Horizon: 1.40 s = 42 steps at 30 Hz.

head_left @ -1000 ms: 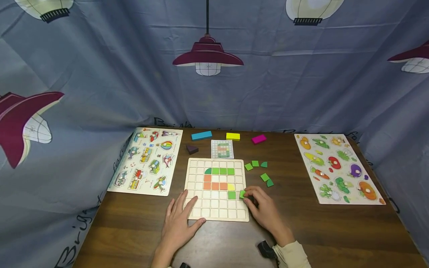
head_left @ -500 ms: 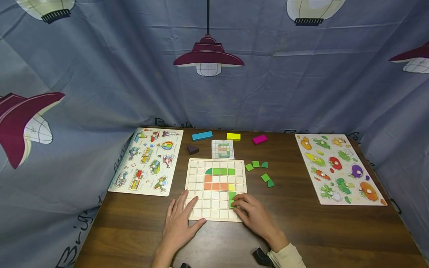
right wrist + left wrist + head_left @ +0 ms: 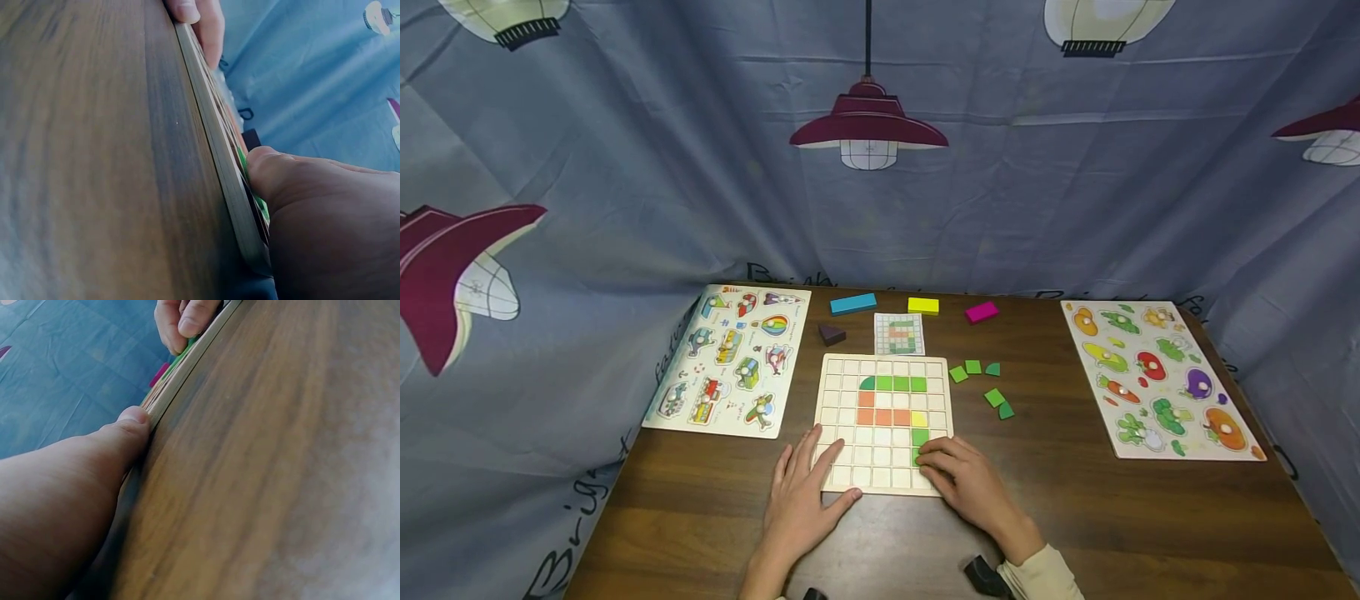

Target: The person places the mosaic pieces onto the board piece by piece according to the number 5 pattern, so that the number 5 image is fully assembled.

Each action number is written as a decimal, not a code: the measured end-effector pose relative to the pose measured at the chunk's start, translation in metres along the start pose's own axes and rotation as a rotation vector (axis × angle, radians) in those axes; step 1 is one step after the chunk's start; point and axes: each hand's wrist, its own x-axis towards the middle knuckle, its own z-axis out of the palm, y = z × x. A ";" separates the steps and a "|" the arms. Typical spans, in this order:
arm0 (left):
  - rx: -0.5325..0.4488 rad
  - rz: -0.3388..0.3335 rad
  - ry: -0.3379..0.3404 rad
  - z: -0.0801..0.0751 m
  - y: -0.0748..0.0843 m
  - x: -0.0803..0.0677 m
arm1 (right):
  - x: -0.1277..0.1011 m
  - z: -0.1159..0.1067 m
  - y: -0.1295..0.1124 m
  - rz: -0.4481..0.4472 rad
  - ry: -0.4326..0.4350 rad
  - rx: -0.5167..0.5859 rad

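A pale wooden grid board [image 3: 871, 478] lies on the table. On it sit a row of green tiles [image 3: 901, 384], several orange tiles [image 3: 883, 417] and a yellow tile [image 3: 918, 418]. My right hand [image 3: 976, 492] pinches a green square tile [image 3: 916, 456] at the board's right side, just below another green square [image 3: 920, 436]. In the right wrist view the thumb [image 3: 265, 165] presses close against green at the board's edge. My left hand [image 3: 801, 504] rests with fingers spread on the near left corner, its thumb [image 3: 134, 415] along the front edge.
Right of the board lie several loose green pieces [image 3: 994, 397]. Behind it are a pattern card [image 3: 899, 320] and blue [image 3: 853, 304], yellow [image 3: 923, 306], magenta [image 3: 981, 312] and dark [image 3: 832, 334] blocks. A vehicle puzzle [image 3: 700, 367] flanks the left, a vegetable puzzle [image 3: 1138, 446] the right.
My right hand has carried the green square leftward from the board's right edge to the cell below the other green square, then stayed there. My left hand has kept its place.
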 end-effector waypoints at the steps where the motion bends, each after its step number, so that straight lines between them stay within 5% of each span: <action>1: -0.001 0.002 0.001 0.000 0.000 0.000 | 0.000 0.000 0.000 -0.005 0.008 0.003; 10: -0.008 -0.002 -0.011 -0.002 0.002 0.004 | 0.000 -0.002 0.003 0.009 0.044 0.026; 16: -0.015 -0.013 -0.011 -0.002 0.001 0.002 | -0.003 -0.006 0.018 0.068 0.154 0.079; 21: -0.015 -0.020 -0.006 -0.002 0.000 0.000 | -0.007 -0.018 0.038 0.206 0.289 -0.043; 26: -0.006 -0.014 -0.003 -0.002 0.000 -0.001 | -0.013 -0.029 0.058 0.450 0.384 -0.143; 33: -0.006 -0.024 -0.014 -0.003 -0.001 -0.001 | -0.006 -0.033 0.068 0.681 0.282 -0.216; 42: -0.014 -0.021 -0.032 -0.003 0.001 0.002 | -0.015 -0.049 0.072 0.609 0.183 -0.135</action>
